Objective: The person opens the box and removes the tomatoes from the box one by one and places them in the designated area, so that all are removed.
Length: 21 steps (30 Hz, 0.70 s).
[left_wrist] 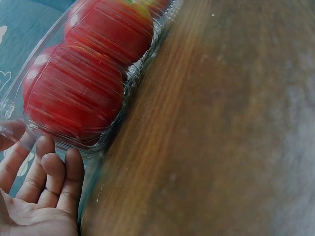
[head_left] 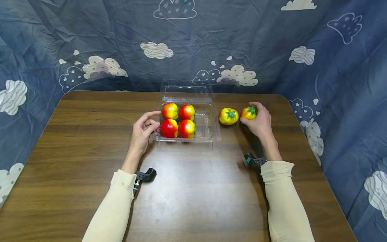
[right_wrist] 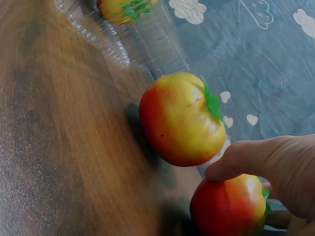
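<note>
The right hand [head_left: 259, 123] is curling its fingers round a red-and-yellow toy tomato [head_left: 249, 112] resting on the wooden bench [head_left: 193, 188], gripping it. Just to that hand's left, a second toy tomato [head_left: 228, 116] is lying loose. The left hand [head_left: 143, 130] is resting with relaxed fingers touching the clear plastic clamshell box [head_left: 208, 126], which is holding four tomatoes just right of those fingers.
</note>
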{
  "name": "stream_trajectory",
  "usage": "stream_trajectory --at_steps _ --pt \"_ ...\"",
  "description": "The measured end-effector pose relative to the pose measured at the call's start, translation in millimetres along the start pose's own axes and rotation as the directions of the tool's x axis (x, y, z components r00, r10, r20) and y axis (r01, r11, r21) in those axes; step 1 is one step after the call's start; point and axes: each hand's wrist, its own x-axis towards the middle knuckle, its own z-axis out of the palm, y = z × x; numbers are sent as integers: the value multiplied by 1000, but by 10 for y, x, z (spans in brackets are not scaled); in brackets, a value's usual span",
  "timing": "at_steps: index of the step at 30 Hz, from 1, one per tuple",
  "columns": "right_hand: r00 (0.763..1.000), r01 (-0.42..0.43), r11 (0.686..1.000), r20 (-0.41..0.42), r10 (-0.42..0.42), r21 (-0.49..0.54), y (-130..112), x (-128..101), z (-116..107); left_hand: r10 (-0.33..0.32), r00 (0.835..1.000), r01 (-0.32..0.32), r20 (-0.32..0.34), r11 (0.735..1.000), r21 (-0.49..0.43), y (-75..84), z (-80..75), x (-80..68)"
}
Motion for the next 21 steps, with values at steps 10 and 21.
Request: stream_trajectory --at_steps 10,21 --pt "998 14 1000 64 -13 -8 -75 -28 -113 14 1000 -14 4 1000 7 -8 0 -1" --pt "991 108 993 -82 -105 35 -323 -99 -203 7 1000 -7 2 1000 -4 -15 -4 -3"
